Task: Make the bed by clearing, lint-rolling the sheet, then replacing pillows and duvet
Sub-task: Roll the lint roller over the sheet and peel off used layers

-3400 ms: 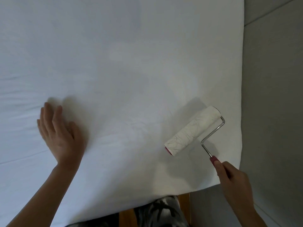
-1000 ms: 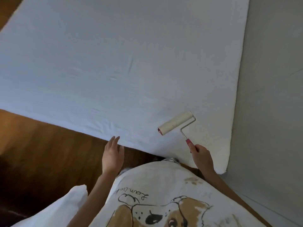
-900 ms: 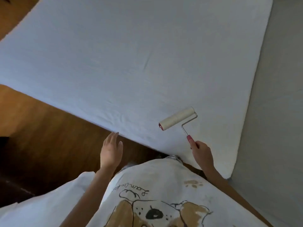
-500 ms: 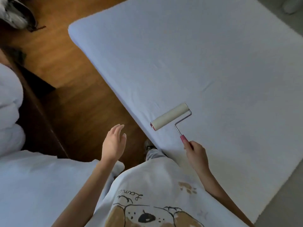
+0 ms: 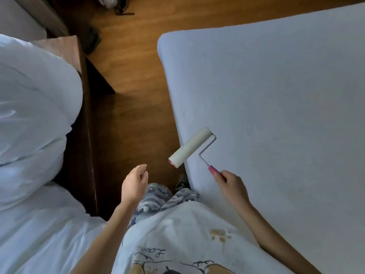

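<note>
Gripping the roller [image 5: 189, 147] over the sheet [image 5: 276, 115], the right hand [image 5: 231, 184] risks dropping it if loosened; left hand [image 5: 134, 182] hangs empty, fingers relaxed.

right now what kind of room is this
Most likely a bedroom: a bed with a bare white sheet, heaped white bedding set aside, wooden floor between, and a lint roller in the right hand.
</note>
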Available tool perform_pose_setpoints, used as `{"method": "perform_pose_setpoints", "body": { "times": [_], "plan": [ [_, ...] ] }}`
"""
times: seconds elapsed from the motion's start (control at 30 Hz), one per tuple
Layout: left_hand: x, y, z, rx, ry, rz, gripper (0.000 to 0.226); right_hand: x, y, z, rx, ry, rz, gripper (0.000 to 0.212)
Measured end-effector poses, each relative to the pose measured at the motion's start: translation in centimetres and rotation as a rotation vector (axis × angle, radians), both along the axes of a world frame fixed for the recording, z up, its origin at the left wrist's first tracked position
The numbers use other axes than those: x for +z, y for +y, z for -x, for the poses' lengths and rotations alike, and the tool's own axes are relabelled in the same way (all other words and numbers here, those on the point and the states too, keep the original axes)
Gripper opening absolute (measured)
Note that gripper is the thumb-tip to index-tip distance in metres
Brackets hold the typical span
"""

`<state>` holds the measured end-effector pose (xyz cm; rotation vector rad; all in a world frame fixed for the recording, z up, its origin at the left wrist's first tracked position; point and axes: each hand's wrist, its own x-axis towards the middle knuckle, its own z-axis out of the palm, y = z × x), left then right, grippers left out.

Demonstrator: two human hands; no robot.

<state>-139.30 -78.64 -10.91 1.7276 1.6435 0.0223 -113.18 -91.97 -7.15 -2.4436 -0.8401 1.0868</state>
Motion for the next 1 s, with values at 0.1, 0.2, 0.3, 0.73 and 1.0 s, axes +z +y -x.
{"method": "perform_pose_setpoints", "body": {
  "times": [0.1,0.2,0.3,0.73,1.0],
  "plan": [
    [0.6,3.9,-0.8,0.124,-0.031,0.063,0.032,0.6,6.7,-2.0,0.117,-0.014,0.003,0.062],
    [0.9,8.1,-1.1,0.233,-0.077,0.079,0.032,0.4,13.4,-2.9,0.154,0.0,0.001,0.064],
    [0.7,12.7,-1.5,0.298,-0.131,0.082,0.033,0.4,20.2,-2.9,0.188,0.034,0.002,0.063],
    [4.2,38.7,-1.5,0.299,-0.24,-0.005,0.029,5.1,45.7,-2.0,0.332,-0.048,-0.057,0.052],
    [3.1,52.7,-1.2,0.524,-0.251,-0.015,0.028,3.3,64.7,-4.6,0.357,0.008,-0.088,0.056]
  ]
}}
